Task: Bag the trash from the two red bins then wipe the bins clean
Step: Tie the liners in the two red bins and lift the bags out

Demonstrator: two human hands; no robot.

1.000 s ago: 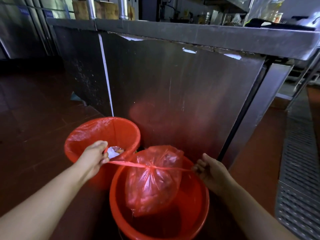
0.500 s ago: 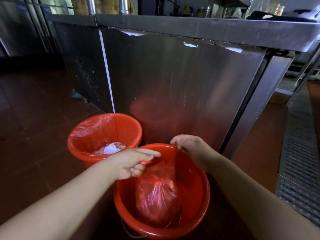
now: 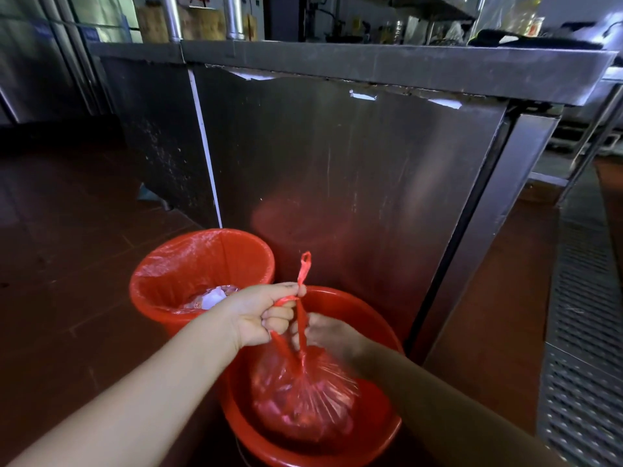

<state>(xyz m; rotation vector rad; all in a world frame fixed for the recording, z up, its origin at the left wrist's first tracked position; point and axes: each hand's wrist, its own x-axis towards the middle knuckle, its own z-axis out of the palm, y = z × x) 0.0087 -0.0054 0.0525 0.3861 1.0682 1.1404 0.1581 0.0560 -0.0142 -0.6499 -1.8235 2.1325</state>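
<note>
Over the nearer red bin (image 3: 387,429), both hands are busy knotting the red trash bag (image 3: 303,396). The left hand (image 3: 266,315) has its grip closed on one twisted handle strip (image 3: 303,267), pinching it between thumb and fingers so that the looped end sticks up above the knuckles. The right hand (image 3: 323,332) sits just behind and below; it is blurred and partly hidden, but its fingers appear curled round the second strip near the neck. The bag's neck is gathered tight, and the full body of the bag hangs or rests inside the nearer bin; whether it touches the bottom I cannot tell.

By my judgement the step in hand is tying off the first bag, with the knot not yet finished. The next move calls for crossing the two strips, pulling them apart to cinch the knot, then lifting the bag clear of the bin without tearing the thin plastic.

Beside it, to the left and farther off, the second red bin (image 3: 259,254) has its liner (image 3: 175,257) folded over the rim, with white and pinkish trash (image 3: 212,298) at the bottom. Bagging that and wiping both bins remain. Behind the bins stands a stainless steel kitchen counter (image 3: 371,156) on a dark tiled floor (image 3: 67,230).
</note>
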